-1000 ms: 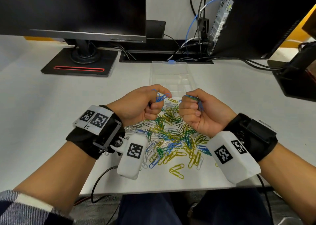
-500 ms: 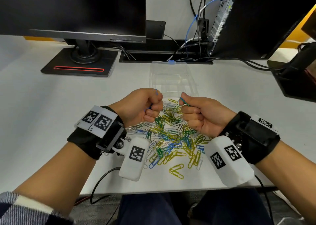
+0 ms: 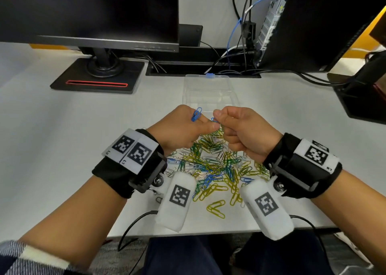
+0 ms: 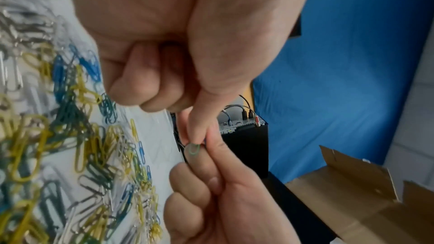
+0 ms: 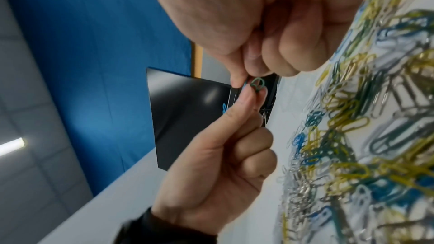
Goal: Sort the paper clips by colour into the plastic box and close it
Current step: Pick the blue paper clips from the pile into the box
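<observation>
Since a second ago we have brought our fists together. Nearest lies the paper clip pile (image 3: 217, 170). Above it, our left hand (image 3: 181, 128) holds blue clips (image 3: 196, 114); our right hand (image 3: 242, 130) pinches 1 green clip (image 5: 328, 84). Beyond stands the open plastic box (image 3: 208, 90).

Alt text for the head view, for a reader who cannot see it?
Two hands meet above a heap of mixed paper clips on a white desk; the left hand holds blue clips, the right hand pinches another. An open clear plastic box lies beyond.
</observation>
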Demonstrator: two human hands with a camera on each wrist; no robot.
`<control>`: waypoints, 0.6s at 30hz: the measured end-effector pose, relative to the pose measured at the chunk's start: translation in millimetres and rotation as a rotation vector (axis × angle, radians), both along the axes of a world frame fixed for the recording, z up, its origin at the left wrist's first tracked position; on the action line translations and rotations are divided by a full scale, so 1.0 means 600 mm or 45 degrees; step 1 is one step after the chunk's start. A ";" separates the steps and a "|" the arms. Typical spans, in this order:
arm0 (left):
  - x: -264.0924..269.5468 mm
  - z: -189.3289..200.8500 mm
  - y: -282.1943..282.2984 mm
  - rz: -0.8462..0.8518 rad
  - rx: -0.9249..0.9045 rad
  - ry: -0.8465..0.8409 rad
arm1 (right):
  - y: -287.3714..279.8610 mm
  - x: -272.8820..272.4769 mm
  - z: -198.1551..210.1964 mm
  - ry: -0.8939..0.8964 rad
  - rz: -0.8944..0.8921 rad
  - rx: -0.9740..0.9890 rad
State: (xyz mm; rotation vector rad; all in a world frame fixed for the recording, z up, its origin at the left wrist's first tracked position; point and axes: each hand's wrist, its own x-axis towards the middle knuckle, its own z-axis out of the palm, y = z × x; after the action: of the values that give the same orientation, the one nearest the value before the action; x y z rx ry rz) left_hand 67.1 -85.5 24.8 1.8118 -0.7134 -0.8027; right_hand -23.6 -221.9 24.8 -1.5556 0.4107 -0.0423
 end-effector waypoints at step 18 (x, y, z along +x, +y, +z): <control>0.042 0.011 0.016 0.308 0.056 0.026 | -0.072 -0.007 -0.018 0.177 -0.003 0.822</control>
State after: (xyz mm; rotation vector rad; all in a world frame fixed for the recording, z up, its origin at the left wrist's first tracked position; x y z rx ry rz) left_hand 92.0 -75.8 31.1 1.8834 -0.4553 -0.6796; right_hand -27.9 -264.9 13.8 -0.9228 0.4779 0.1823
